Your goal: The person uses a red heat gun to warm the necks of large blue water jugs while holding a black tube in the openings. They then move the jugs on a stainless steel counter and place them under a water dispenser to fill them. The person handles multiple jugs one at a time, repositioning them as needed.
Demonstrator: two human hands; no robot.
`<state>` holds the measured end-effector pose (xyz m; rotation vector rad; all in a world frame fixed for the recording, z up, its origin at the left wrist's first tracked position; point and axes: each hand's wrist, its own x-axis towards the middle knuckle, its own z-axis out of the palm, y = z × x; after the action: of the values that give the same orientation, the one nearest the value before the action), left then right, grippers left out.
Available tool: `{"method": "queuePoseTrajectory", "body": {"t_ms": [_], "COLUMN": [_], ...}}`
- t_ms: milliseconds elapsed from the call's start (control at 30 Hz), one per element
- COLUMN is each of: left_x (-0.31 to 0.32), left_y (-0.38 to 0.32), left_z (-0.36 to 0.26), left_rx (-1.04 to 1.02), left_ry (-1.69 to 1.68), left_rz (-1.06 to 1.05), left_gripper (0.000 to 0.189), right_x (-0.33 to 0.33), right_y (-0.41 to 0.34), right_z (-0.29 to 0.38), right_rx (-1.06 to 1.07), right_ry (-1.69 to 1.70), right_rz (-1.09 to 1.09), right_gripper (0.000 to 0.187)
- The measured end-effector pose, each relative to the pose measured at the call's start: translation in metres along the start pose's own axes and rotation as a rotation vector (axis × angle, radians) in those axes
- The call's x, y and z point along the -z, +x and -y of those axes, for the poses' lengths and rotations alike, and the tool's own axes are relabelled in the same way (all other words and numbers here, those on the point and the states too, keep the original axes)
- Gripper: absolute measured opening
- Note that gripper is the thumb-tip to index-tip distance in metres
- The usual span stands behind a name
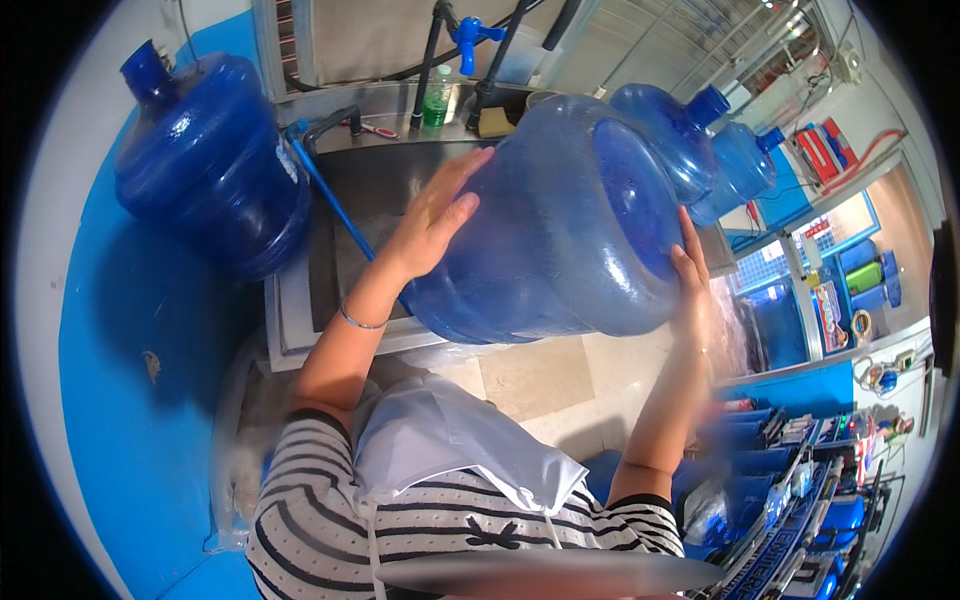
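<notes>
Both hands are on a large blue plastic water jug, tilted on its side above the front edge of a steel sink. My left hand lies along its left side, thumb and fingers spread. At the right, my right hand presses its fingers against the jug's base. The base faces right; the jug's neck is hidden. A blue tube runs down behind the jug from a pipe elbow at the sink's left.
Another blue jug stands at the left by the wall. Two more jugs are at the back right. Behind the sink are a blue tap, a green bottle, a sponge and a toothbrush.
</notes>
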<state>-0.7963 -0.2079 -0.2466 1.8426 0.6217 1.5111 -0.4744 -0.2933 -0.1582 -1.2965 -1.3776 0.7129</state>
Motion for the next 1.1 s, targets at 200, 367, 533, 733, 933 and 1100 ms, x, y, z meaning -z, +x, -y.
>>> {"method": "queuePoseTrajectory", "body": {"t_ms": [200, 367, 533, 733, 933, 1100], "left_x": [-0.021, -0.023, -0.025, -0.028, -0.029, -0.002], "left_y": [-0.011, -0.010, -0.011, -0.011, -0.011, -0.030], "left_z": [0.001, 0.004, 0.005, 0.002, 0.005, 0.059], "left_rx": [-0.056, -0.071, -0.074, -0.095, -0.081, 0.085], "left_ry": [0.247, 0.252, 0.262, 0.311, 0.198, -0.088], "left_rz": [-0.039, -0.044, -0.053, -0.046, -0.032, -0.207], "left_gripper": [0.069, 0.068, 0.068, 0.066, 0.059, 0.046], "right_x": [0.002, 0.003, 0.001, 0.004, 0.008, 0.011], "right_y": [-0.002, -0.002, -0.005, -0.012, -0.014, -0.017], "right_z": [-0.010, -0.013, -0.011, -0.012, -0.015, -0.015], "right_rx": [-0.025, -0.021, -0.001, -0.005, -0.026, 0.021], "right_ry": [0.124, 0.140, 0.136, 0.182, 0.227, 0.106], "right_rz": [-0.046, -0.069, -0.096, -0.086, -0.082, -0.080], "right_gripper": [0.060, 0.060, 0.060, 0.062, 0.063, 0.063]}}
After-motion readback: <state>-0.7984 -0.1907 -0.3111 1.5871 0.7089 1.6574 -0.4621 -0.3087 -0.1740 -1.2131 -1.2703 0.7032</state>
